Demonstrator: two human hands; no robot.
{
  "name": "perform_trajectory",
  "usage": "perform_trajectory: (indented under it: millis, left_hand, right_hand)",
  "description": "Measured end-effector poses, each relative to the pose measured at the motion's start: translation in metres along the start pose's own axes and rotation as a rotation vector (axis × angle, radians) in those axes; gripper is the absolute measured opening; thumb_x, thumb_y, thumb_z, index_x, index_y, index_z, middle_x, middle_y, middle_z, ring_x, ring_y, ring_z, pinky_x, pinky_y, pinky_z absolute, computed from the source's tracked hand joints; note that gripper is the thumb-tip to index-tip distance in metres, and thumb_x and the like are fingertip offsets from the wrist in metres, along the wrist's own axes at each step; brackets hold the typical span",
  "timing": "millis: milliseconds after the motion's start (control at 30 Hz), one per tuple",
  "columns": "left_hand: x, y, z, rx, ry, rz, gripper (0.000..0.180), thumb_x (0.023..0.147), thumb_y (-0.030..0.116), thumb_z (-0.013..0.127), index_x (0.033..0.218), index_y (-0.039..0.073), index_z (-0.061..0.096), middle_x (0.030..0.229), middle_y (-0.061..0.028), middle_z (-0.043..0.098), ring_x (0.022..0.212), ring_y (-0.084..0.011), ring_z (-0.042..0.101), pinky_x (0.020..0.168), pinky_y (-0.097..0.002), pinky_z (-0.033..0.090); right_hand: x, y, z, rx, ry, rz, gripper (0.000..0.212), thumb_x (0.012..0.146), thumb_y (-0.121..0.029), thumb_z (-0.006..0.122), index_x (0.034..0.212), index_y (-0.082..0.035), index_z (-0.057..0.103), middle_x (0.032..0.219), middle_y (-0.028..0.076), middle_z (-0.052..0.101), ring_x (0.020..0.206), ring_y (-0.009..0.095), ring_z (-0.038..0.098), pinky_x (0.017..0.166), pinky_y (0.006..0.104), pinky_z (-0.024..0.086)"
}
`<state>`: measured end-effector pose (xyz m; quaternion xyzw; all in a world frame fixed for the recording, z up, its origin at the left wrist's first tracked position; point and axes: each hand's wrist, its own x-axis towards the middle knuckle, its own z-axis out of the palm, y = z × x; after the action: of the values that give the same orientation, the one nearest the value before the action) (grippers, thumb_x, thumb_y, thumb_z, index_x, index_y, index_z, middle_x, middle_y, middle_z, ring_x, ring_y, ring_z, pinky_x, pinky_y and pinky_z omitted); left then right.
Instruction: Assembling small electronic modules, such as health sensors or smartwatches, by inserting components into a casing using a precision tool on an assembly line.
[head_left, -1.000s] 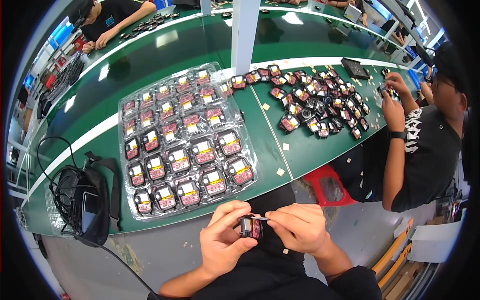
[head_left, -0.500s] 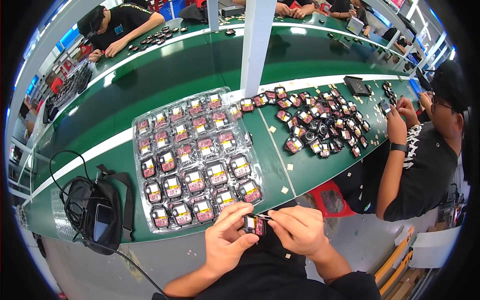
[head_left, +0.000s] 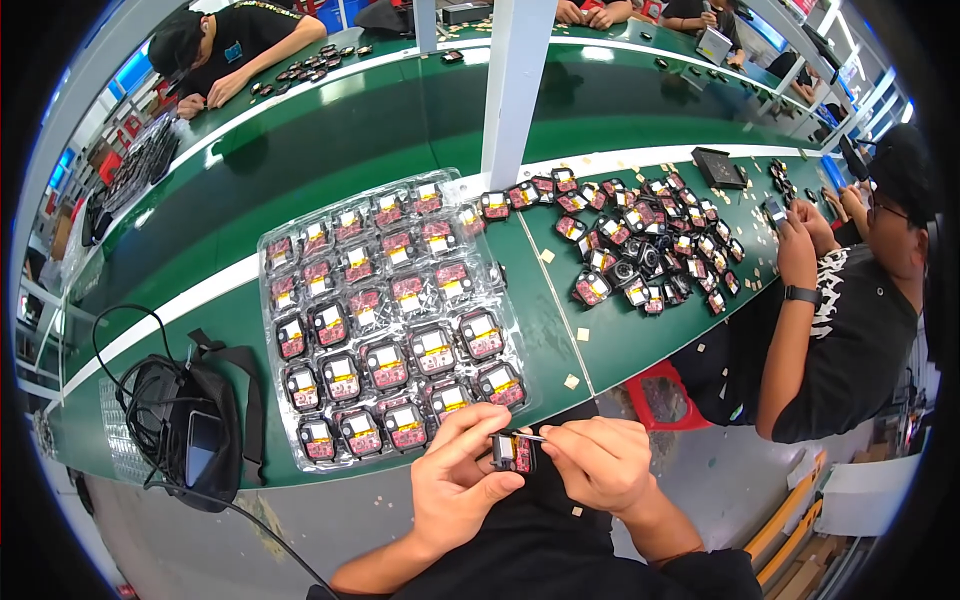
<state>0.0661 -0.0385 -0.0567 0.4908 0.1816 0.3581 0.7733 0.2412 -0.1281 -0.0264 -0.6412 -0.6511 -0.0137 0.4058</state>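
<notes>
Green table point(head_left: 620, 345), with a small black case point(head_left: 515, 453) held just in front

On the table, a clear tray point(head_left: 513, 345) and a heap of cases point(head_left: 655, 240) have been put side by side. Tray cases point(head_left: 385, 363) are set in neat rows, maybe so that they cannot bump each other. In the heap, cases are piled every which way. To the left of the tray, a black bag point(head_left: 215, 430) is seen with black cables point(head_left: 150, 395) on it. Off to the right, a co-worker point(head_left: 850, 330) is seen.

The small black case is held in the air, just off the near edge of the table. It is pinched by the left grip point(head_left: 455, 485), with the thumb on the near side, likely to keep it from wobbling. A thin grey tool point(head_left: 530, 437) is pinched by the right grip point(head_left: 605, 465). Whether the case is touched by its tip cannot be told.

The open side of the case is turned up, likely so that the inside can be seen. Its white part is on the left, its red part on the right. Which way the case is longer cannot be told, as its sides look almost the same. The tool is held nearly level, its long way running left to right, with the tip pointed left over the far edge.
</notes>
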Motion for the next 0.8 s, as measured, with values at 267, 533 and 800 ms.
perform_trajectory:
  millis: [267,533,800]
  left_hand:
    - [0.000,0.004,-0.002,-0.034,-0.005,-0.008,0.060,0.086,0.001,0.081,0.140,-0.008,0.055,0.144,-0.0129,0.044,0.126,-0.0231,0.054,0.104,-0.0373,0.054]
    - [0.001,0.006,-0.001,-0.024,-0.009,-0.035,0.061,0.085,0.000,0.081,0.140,-0.008,0.056,0.144,-0.0127,0.045,0.124,-0.0229,0.055,0.102,-0.0361,0.054]
    - [-0.001,0.007,-0.004,0.072,0.058,-0.039,0.063,0.083,0.000,0.083,0.139,-0.008,0.056,0.141,-0.0147,0.048,0.123,-0.0239,0.057,0.102,-0.0366,0.054]
  right_hand:
    - [0.000,0.001,0.003,0.072,0.050,0.023,0.019,0.073,0.000,0.082,0.091,-0.001,0.075,0.075,0.009,0.070,0.057,0.021,0.066,0.050,0.0302,0.048]
    - [0.001,0.001,0.005,0.057,-0.004,0.031,0.022,0.073,0.001,0.082,0.094,0.000,0.074,0.079,0.008,0.072,0.064,0.021,0.069,0.055,0.0302,0.054]
    - [0.003,-0.001,0.010,-0.002,-0.039,0.000,0.022,0.076,0.000,0.080,0.097,0.001,0.074,0.082,0.008,0.071,0.063,0.021,0.068,0.055,0.0300,0.053]
